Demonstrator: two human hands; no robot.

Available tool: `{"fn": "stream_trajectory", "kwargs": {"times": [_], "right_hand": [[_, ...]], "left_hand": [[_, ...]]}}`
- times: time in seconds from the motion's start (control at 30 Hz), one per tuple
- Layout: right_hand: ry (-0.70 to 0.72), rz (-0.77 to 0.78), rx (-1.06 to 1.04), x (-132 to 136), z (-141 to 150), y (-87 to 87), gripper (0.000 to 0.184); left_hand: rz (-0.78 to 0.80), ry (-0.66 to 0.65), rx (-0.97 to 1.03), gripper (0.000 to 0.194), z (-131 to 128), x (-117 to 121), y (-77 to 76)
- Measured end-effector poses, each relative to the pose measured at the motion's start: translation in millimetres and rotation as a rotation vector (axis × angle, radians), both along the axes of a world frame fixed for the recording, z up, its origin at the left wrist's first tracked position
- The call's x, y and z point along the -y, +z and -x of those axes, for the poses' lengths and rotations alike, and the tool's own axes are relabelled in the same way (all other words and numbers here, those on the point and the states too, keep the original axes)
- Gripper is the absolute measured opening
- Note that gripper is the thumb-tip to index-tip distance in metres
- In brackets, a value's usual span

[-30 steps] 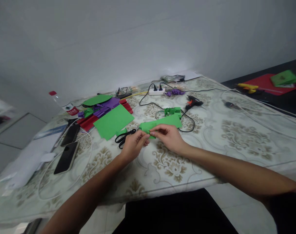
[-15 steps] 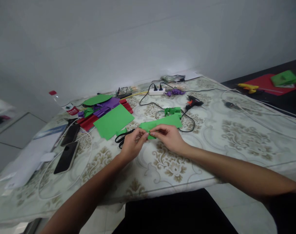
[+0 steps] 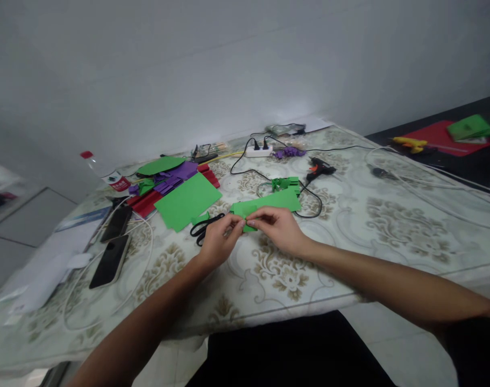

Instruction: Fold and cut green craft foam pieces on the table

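Note:
My left hand (image 3: 221,235) and my right hand (image 3: 280,228) meet near the table's front middle, thumbs and fingertips pinched on a small green paper piece (image 3: 250,228). Its shape is mostly hidden by the fingers. Behind it lies a long green paper strip (image 3: 279,201), close to the right knuckles. Black-handled scissors (image 3: 200,228) rest just left of my left hand, with a green scrap (image 3: 200,219) by them. Beyond the strip sits a bundle of green paper cut into fringes (image 3: 285,184).
A black glue gun (image 3: 320,169) lies behind on the right, its cord running to a white power strip (image 3: 258,151). Green sheets (image 3: 188,201), purple pieces (image 3: 170,180), a bottle (image 3: 118,180) and phones (image 3: 109,260) are on the left. A yellow glue gun (image 3: 410,143) lies far right.
Both hands stay pinched at the same spot, with only slight finger movement. A little more of the small green piece shows above the fingertips. Nothing else has visibly moved.

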State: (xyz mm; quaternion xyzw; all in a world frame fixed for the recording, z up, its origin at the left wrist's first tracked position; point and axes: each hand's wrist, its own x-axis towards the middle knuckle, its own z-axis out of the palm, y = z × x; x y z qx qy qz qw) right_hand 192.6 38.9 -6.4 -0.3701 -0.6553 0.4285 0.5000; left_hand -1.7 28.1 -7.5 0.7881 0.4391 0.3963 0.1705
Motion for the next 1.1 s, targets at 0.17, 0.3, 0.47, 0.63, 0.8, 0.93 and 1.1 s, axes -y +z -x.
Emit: {"fn": "stream_trajectory", "kwargs": {"times": [0.17,0.3,0.47,0.63,0.8,0.93,1.1], "right_hand": [[0.004,0.000,-0.004,1,0,1.6,0.013],[0.020,-0.011,-0.013,2,0,2.6,0.013],[0.016,-0.018,-0.042,2,0,1.9,0.015],[0.036,0.001,-0.134,1,1,-0.3,0.027],[0.058,0.014,-0.160,2,2,0.4,0.028],[0.058,0.012,-0.162,1,2,0.3,0.028],[0.048,0.008,-0.141,1,2,-0.6,0.030]], "left_hand": [[-0.005,-0.008,0.019,0.017,0,0,-1.5],[-0.018,-0.004,0.021,0.016,0,0,-0.8],[-0.033,0.017,0.038,0.017,-1,0,0.6],[-0.047,0.040,0.041,0.016,-1,0,2.1],[-0.069,0.036,0.026,0.014,-1,2,2.4],[-0.007,0.004,0.153,0.011,-2,2,-2.4],[-0.012,-0.013,0.209,0.017,-1,0,-8.4]]}}
